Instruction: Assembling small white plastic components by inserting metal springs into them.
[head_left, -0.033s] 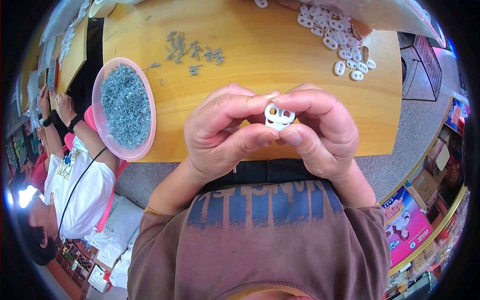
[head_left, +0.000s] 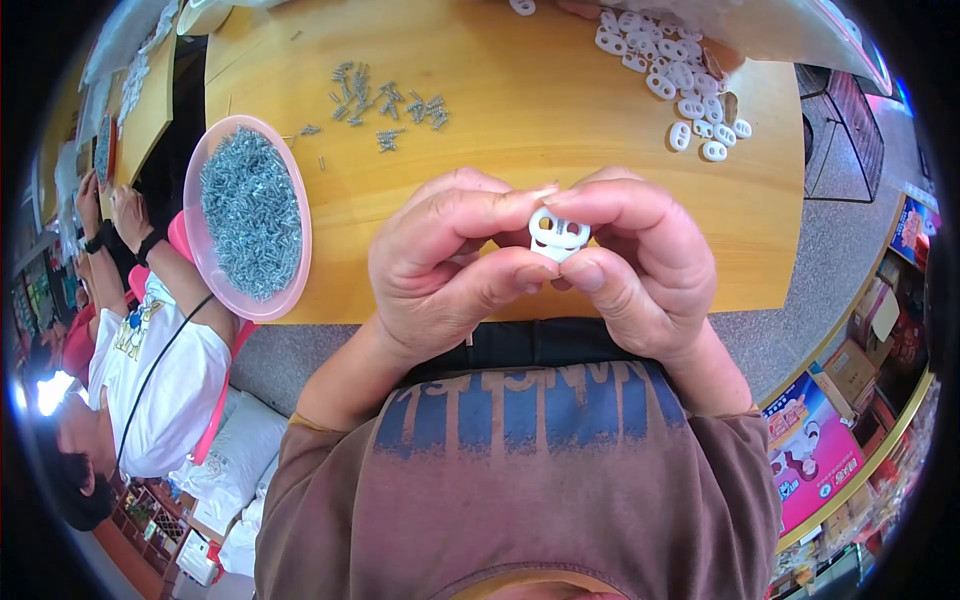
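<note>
Both hands in a narrow pinch on one part: left hand [head_left: 430, 250] and right hand [head_left: 645, 255] have thumb and index closed down to the thickness of the white two-hole plastic cord lock [head_left: 562, 241], which sits between the four fingertips, holes facing up toward the wearer. Index tips are at its far edge, thumb tips at its near edge, almost meeting. Grey bit shows between the holes, maybe a spring, too small to confirm. Advice: press evenly with both thumbs, straight along the part's axis; lopsided force would probably cock it, and anything sprung could jump out. Fingertips best off the holes so alignment stays readable. Loose metal springs [head_left: 357, 92] lie beyond the fingers to the left, pink bowl [head_left: 262, 308] full of more springs [head_left: 250, 210] left of the left fingers, loose white two-hole pieces [head_left: 660, 87] beyond the right fingers, to their right
</note>
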